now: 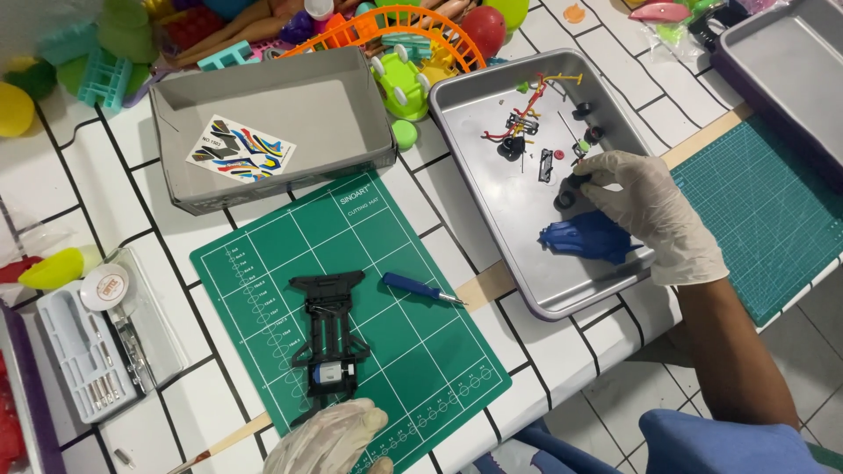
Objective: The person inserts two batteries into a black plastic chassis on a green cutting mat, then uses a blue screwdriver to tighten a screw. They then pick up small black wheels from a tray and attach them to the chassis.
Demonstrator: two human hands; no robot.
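Over silver metal tray (492, 237), gloved right hand (645, 211) fingers pinch small black wheel (575, 181); slip risks scattering loose parts. Left hand (329, 434) fingers rest open at black plastic car chassis (329, 338)

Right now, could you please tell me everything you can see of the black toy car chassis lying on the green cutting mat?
The black toy car chassis looks like moulded plastic, a long narrow frame with a wider bar across its far end and open slots along its middle. It has no wheels or body. A small blue and silver motor sits at its near end. It lies flat, lengthwise, on the green cutting mat. The gloved left hand rests at its near end; whether it grips is unclear.
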